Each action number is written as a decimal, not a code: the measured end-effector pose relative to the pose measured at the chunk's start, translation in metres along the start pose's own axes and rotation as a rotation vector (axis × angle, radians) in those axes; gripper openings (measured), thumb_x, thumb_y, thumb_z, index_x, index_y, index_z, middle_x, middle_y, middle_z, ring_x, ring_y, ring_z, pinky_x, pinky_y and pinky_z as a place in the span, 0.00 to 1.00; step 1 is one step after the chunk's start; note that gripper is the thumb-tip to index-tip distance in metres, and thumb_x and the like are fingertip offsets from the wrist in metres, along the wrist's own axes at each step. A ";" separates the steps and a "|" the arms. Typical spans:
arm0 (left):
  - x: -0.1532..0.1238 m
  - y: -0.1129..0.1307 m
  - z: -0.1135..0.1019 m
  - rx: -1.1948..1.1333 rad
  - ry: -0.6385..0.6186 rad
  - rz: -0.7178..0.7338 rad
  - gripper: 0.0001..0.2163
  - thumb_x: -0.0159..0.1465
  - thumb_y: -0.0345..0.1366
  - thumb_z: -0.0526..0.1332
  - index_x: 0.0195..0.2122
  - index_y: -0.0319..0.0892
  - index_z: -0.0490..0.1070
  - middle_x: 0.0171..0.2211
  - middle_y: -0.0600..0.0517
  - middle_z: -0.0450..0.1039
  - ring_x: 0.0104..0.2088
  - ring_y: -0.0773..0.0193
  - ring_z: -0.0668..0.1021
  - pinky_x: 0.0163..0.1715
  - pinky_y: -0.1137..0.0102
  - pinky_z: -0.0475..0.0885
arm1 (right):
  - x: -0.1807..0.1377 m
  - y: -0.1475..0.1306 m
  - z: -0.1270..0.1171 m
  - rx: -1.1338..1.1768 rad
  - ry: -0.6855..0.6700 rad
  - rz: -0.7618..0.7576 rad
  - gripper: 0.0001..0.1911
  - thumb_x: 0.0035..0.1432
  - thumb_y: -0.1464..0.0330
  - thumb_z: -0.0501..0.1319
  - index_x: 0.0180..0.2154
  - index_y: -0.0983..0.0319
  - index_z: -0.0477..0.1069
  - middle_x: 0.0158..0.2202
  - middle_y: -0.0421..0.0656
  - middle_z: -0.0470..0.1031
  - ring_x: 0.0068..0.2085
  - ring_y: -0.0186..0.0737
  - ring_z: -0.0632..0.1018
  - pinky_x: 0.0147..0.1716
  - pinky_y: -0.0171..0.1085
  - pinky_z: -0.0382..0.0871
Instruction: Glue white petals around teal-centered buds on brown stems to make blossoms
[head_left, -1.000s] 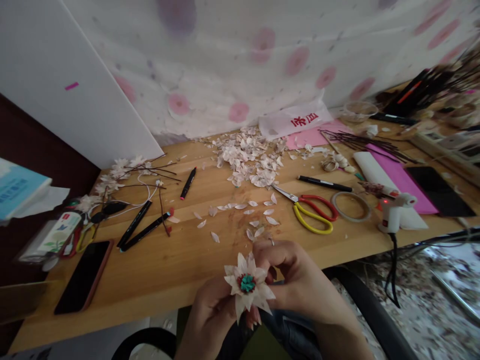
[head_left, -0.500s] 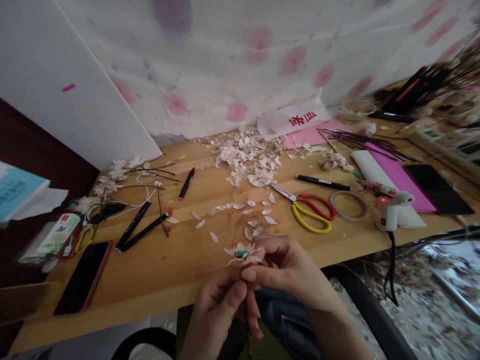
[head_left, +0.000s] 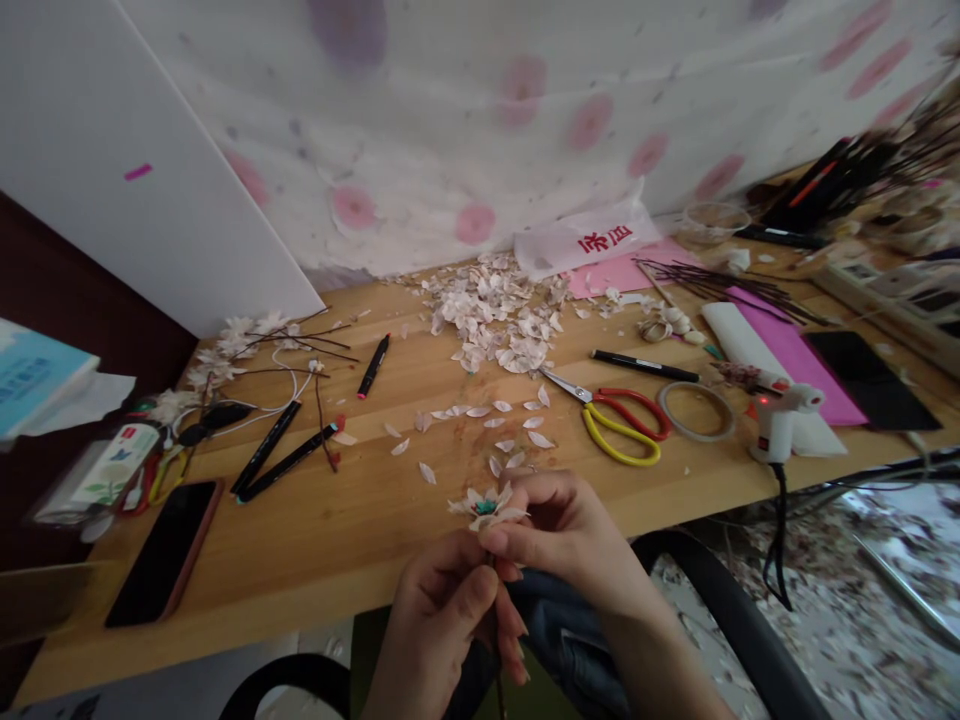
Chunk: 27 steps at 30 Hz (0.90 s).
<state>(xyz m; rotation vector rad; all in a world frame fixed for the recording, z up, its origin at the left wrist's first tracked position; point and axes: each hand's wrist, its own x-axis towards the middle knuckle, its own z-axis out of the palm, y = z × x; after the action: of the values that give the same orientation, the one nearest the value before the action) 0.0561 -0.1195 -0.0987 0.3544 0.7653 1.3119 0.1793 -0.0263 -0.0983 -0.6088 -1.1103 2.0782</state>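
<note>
A pale handmade flower (head_left: 487, 507) with a green centre faces up just over the table's front edge. My left hand (head_left: 450, 605) is closed around its thin brown stem (head_left: 500, 690), which runs down below the fingers. From the right, my right hand (head_left: 559, 525) pinches a petal at the flower's side between thumb and forefinger. Loose whitish petals (head_left: 538, 439) lie scattered on the wood beyond the hands, and a large petal pile (head_left: 495, 305) sits behind them.
Scissors (head_left: 611, 425) with red and yellow handles, a tape ring (head_left: 697, 411) and a white glue gun (head_left: 780, 415) lie to the right. On the left are a phone (head_left: 165, 553), black markers (head_left: 289, 463) and finished flower twigs (head_left: 255, 340). A chair arm (head_left: 739, 620) curves at lower right.
The flower has tipped a little, showing more of its green centre. My right fingers have shifted slightly along its petals; the left hand keeps its hold on the stem.
</note>
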 end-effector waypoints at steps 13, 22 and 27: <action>-0.001 -0.001 -0.003 -0.043 -0.003 0.043 0.07 0.63 0.42 0.75 0.34 0.45 0.86 0.23 0.55 0.84 0.17 0.72 0.81 0.19 0.81 0.79 | 0.005 0.006 0.001 0.215 -0.081 0.087 0.11 0.46 0.65 0.81 0.26 0.58 0.81 0.21 0.33 0.75 0.21 0.27 0.73 0.22 0.27 0.67; -0.003 0.005 -0.003 0.020 0.037 0.054 0.09 0.61 0.43 0.76 0.31 0.44 0.85 0.22 0.53 0.84 0.17 0.70 0.81 0.19 0.80 0.79 | 0.009 0.006 0.007 0.141 -0.063 0.033 0.12 0.49 0.64 0.80 0.24 0.60 0.80 0.21 0.33 0.72 0.20 0.26 0.70 0.23 0.28 0.67; -0.001 0.010 0.002 0.122 0.214 0.082 0.16 0.54 0.48 0.79 0.29 0.41 0.82 0.19 0.54 0.80 0.17 0.70 0.78 0.18 0.79 0.76 | 0.004 0.004 0.003 -0.127 -0.018 -0.076 0.14 0.60 0.57 0.73 0.27 0.59 0.81 0.24 0.37 0.76 0.26 0.32 0.75 0.30 0.33 0.70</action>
<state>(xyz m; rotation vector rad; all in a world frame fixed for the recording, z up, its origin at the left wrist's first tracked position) 0.0501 -0.1174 -0.0902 0.3489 1.0232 1.3981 0.1737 -0.0267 -0.1003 -0.6000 -1.2640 1.9635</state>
